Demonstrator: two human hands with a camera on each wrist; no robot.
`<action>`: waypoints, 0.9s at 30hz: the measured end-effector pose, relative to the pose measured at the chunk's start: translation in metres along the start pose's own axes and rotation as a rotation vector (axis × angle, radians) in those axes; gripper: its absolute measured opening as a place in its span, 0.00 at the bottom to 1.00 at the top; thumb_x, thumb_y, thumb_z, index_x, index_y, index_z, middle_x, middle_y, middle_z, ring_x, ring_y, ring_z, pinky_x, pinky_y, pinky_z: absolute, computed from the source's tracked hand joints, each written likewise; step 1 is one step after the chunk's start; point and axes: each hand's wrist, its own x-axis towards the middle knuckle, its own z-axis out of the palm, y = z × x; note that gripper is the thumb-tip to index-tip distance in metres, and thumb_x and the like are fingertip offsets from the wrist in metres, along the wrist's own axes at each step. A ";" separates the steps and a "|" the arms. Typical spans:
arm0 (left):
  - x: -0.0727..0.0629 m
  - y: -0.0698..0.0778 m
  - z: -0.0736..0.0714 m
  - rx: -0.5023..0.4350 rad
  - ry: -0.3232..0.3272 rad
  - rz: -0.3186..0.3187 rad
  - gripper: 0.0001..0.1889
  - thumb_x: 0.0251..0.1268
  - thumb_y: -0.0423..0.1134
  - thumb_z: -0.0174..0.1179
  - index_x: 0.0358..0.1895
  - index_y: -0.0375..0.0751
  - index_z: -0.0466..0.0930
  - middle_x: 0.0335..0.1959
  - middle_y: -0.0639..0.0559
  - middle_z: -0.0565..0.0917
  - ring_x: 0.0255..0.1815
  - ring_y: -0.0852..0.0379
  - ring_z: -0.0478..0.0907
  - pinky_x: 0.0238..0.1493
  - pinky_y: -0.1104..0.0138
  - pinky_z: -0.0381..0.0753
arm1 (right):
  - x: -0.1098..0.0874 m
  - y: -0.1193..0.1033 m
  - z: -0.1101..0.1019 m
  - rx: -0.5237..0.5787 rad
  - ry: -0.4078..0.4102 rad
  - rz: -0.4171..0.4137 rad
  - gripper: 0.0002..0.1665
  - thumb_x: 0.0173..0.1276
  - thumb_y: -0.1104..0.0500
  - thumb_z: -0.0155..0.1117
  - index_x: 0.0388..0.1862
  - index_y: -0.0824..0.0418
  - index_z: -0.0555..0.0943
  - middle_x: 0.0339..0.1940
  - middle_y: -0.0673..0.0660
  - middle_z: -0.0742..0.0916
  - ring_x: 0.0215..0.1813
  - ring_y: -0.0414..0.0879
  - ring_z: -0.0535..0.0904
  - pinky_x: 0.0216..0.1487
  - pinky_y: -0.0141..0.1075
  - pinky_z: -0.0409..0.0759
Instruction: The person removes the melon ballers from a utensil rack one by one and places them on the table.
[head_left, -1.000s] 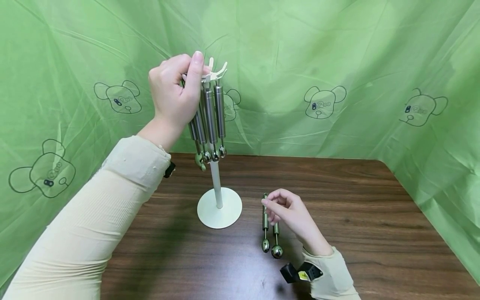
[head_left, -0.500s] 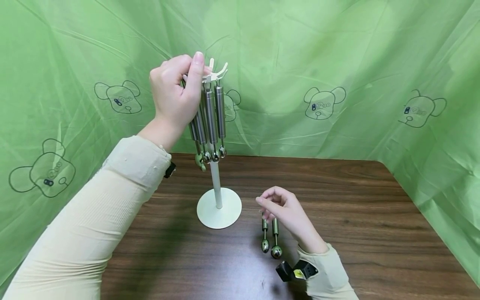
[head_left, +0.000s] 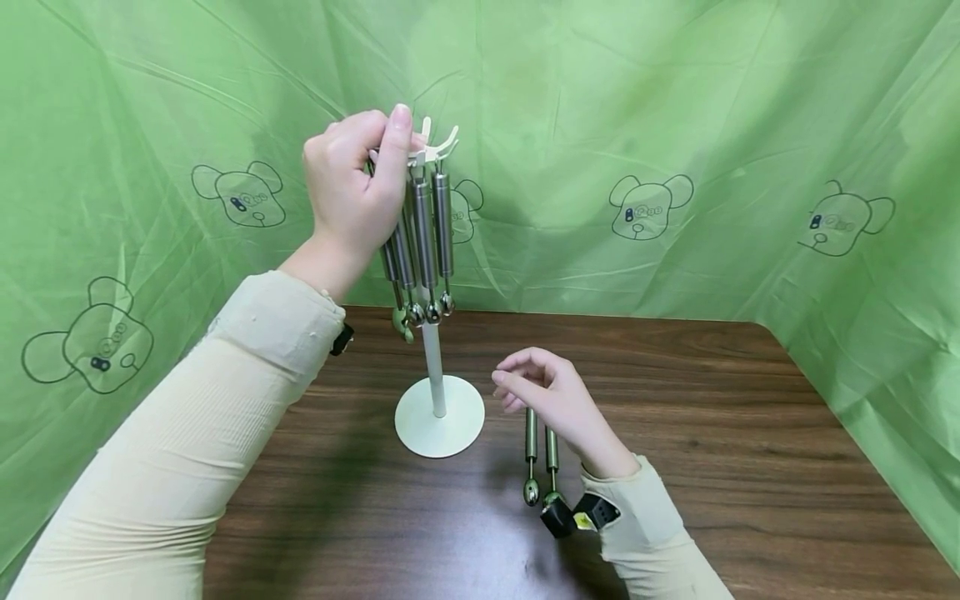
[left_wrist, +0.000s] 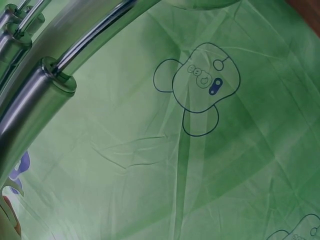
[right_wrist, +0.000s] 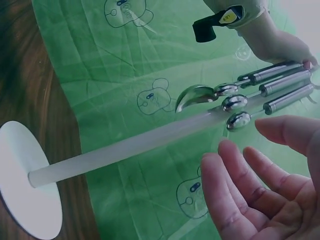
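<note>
A white stand [head_left: 433,358] with a round base and curved hooks at its top rises from the table. Several metal utensils [head_left: 423,233] with tubular handles and small rounded, spoon-like ends hang from it. My left hand [head_left: 352,179] grips the stand's hooked top, its fingers curled and partly hiding it. Loosely bent, my right hand [head_left: 551,400] hovers right of the pole, holding nothing. Beneath it two similar utensils, a left one [head_left: 531,442] and a right one [head_left: 552,450], lie side by side, their upper ends hidden. In the right wrist view, a gap separates the right fingers [right_wrist: 215,180] from the hanging utensils.
A brown wooden table [head_left: 712,433] carries everything. Green cloth [head_left: 547,92] with bear-head drawings encloses the back and sides. The left forearm [head_left: 187,433] crosses the table's left part. Each wrist wears a small black device, such as the right one [head_left: 577,512].
My right hand has drifted up and left, off the two lying utensils and closer to the pole. The left hand keeps its hold on the stand.
</note>
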 end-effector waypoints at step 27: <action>-0.001 -0.001 0.000 0.011 -0.001 0.006 0.19 0.70 0.39 0.54 0.21 0.34 0.84 0.26 0.46 0.89 0.28 0.48 0.84 0.36 0.66 0.71 | 0.062 -0.069 0.013 -0.025 0.054 -0.228 0.19 0.67 0.62 0.66 0.56 0.64 0.80 0.50 0.63 0.88 0.41 0.48 0.86 0.48 0.39 0.85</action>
